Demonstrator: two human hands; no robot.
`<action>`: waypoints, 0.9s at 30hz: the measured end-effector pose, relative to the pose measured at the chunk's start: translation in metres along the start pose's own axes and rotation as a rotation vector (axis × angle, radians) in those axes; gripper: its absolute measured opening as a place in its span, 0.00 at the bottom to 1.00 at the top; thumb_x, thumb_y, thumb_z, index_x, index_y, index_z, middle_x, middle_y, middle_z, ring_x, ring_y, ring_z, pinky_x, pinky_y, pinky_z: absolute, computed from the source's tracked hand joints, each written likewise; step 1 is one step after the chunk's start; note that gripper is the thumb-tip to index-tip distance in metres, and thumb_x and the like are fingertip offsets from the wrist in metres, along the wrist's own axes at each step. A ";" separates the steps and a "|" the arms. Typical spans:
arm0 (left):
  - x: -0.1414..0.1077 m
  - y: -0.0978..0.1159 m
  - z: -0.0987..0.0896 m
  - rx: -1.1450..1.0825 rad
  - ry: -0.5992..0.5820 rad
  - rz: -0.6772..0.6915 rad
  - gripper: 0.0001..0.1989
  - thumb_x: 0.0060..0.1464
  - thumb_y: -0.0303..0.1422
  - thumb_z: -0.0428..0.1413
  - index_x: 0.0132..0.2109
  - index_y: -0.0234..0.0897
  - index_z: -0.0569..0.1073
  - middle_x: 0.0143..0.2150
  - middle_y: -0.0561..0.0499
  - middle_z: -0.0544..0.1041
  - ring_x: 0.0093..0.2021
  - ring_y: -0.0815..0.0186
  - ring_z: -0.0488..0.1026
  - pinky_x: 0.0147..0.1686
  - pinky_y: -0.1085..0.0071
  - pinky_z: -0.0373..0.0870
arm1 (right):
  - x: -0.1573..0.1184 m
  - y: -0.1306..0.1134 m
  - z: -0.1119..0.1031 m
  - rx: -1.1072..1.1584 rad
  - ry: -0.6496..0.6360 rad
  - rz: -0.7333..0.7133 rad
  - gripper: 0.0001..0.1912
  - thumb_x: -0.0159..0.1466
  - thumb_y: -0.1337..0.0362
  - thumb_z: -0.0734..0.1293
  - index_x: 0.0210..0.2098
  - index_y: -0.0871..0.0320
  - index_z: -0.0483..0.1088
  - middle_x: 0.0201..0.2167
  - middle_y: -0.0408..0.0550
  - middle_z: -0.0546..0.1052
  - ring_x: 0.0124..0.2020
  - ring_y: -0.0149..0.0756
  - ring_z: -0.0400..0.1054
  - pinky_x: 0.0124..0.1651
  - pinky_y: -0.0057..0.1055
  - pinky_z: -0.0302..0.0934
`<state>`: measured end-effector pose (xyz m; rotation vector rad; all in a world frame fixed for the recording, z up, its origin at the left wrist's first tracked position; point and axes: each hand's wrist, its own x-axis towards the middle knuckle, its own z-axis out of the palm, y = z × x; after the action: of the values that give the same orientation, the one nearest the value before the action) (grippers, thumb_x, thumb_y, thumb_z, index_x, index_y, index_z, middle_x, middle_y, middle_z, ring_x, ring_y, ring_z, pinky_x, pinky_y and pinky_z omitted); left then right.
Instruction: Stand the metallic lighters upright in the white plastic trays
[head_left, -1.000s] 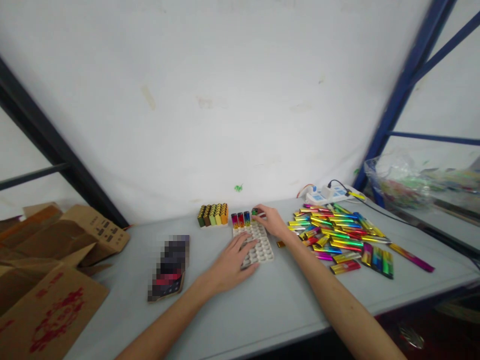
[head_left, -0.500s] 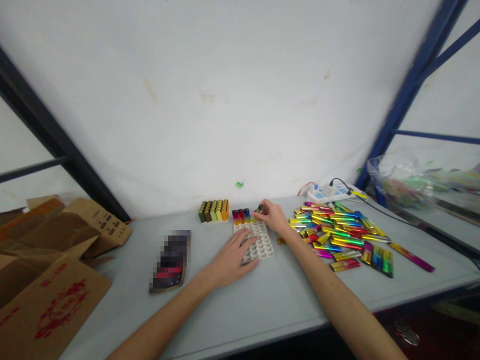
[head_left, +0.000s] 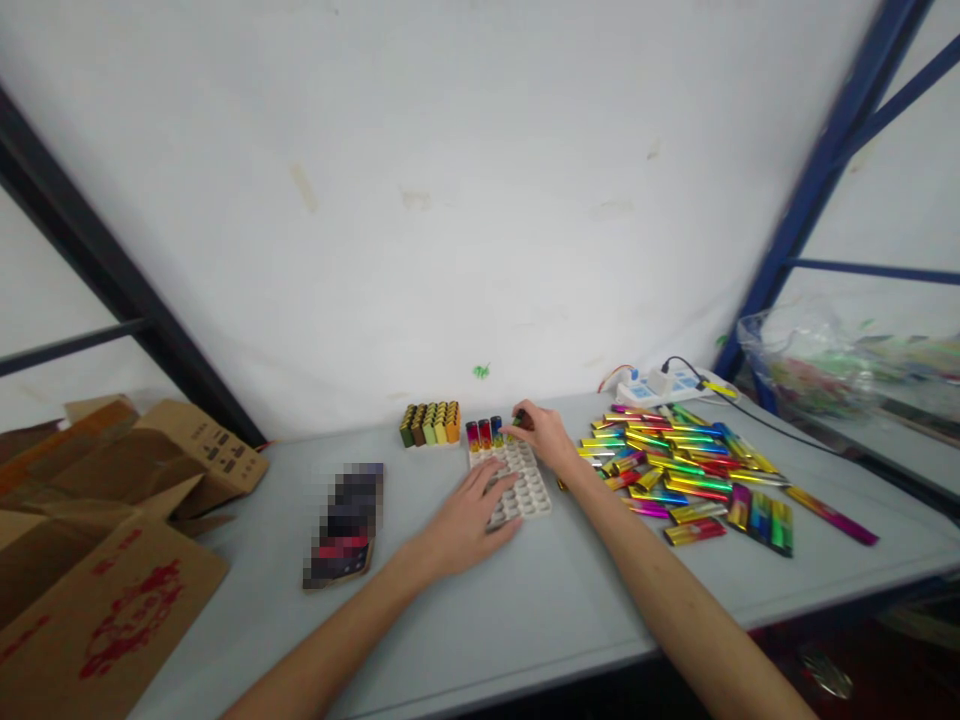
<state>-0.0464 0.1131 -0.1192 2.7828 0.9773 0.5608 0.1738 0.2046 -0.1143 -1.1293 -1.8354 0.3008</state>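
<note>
A white tray [head_left: 534, 493] with rows of holes lies on the table, and several shiny coloured lighters [head_left: 485, 432] stand upright along its back row. My left hand [head_left: 469, 520] rests over the tray's left side with its fingers spread. At the tray's back right corner, my right hand [head_left: 541, 432] is closed in a pinch around a lighter [head_left: 519, 420], mostly covered by the fingers. Behind and left of the tray stands a block of green, brown and orange lighters [head_left: 430, 424]. To the right lies a loose pile of metallic coloured lighters [head_left: 675, 462].
Open cardboard boxes [head_left: 127, 580] fill the left side. A blurred-out phone-like object [head_left: 346, 525] lies between them and my left hand. A white power strip [head_left: 675, 384] with a black cable sits at the back right, near a clear plastic bag [head_left: 810, 365].
The lighter in my right hand has shifted slightly to the back row's right end and looks more upright. My left hand has stayed on the tray. The whole view has shifted slightly.
</note>
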 end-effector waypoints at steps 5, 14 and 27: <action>0.000 0.000 0.000 0.003 0.007 0.004 0.27 0.66 0.43 0.54 0.68 0.42 0.63 0.71 0.40 0.60 0.73 0.50 0.54 0.70 0.47 0.56 | -0.002 -0.005 0.001 -0.082 -0.120 -0.030 0.18 0.66 0.54 0.70 0.51 0.56 0.68 0.34 0.47 0.79 0.33 0.36 0.73 0.38 0.29 0.63; 0.000 -0.001 0.001 -0.009 0.009 0.004 0.27 0.66 0.43 0.54 0.68 0.42 0.63 0.70 0.41 0.60 0.73 0.51 0.54 0.70 0.49 0.56 | -0.005 -0.009 -0.004 -0.215 -0.287 -0.020 0.19 0.67 0.63 0.70 0.56 0.57 0.67 0.39 0.50 0.80 0.39 0.38 0.74 0.42 0.29 0.62; 0.000 0.001 0.000 0.002 -0.017 -0.023 0.27 0.66 0.43 0.54 0.68 0.42 0.62 0.71 0.40 0.59 0.73 0.50 0.52 0.70 0.47 0.55 | -0.002 -0.002 0.010 -0.222 -0.148 0.079 0.17 0.63 0.50 0.72 0.33 0.59 0.73 0.32 0.49 0.81 0.33 0.36 0.73 0.37 0.28 0.60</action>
<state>-0.0462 0.1127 -0.1189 2.7703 1.0053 0.5327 0.1647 0.2044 -0.1201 -1.3652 -1.9947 0.2351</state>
